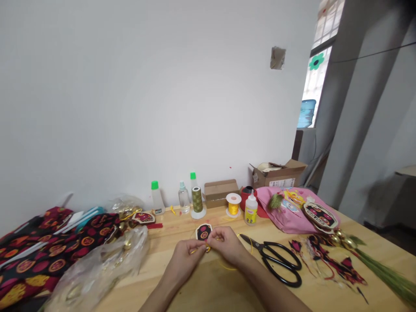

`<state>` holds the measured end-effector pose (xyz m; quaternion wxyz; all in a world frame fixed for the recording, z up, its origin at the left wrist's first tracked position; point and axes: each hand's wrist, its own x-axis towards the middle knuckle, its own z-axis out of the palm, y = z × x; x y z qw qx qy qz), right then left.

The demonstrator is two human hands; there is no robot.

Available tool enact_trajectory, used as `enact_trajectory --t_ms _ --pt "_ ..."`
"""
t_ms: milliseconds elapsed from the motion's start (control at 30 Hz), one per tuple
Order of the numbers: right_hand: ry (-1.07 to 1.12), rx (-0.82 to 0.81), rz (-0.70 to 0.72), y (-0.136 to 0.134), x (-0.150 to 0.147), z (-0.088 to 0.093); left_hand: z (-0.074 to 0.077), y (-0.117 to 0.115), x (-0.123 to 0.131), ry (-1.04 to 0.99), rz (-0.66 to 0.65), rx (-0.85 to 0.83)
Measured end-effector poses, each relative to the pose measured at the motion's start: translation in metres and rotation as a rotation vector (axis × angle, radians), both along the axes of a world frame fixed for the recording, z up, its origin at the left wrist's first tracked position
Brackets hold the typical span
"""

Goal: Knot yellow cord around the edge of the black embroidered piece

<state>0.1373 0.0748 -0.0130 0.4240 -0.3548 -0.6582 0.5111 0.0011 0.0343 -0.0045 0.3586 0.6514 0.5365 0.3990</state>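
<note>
My left hand [187, 251] and my right hand [226, 243] meet over the wooden table [208, 286], fingers pinched together. Between them sits a small shield-shaped fabric ornament [203, 231] in black and red with a pale border. Both hands pinch the yellow cord [227, 265] at the ornament's lower edge, and the cord trails in a loop to the right of my right wrist. Black scissors [279, 258] lie just right of my right hand.
Along the wall stand green-capped bottles [156, 197], an olive thread cone [197, 201], a yellow cord spool [233, 204], a glue bottle [251, 209] and cardboard boxes [221, 193]. Patterned fabric [48, 251] and a plastic bag [100, 268] lie left; a pink bag [292, 208], fabric scraps [328, 260] and green tassels [386, 273] right.
</note>
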Motion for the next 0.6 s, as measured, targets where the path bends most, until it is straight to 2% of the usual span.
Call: enact_trajectory --t_ms 333,600 --pt "0.014 0.016 -0.036 0.0007 0.0011 0.0003 -0.0062 0.0027 -0.0022 -0.051 0.046 -0.036" --pt "0.105 -0.069 -0.079 0.0014 0.0015 0.0035 -0.0052 0.0031 -0.0015 -0.055 0.026 0.002"
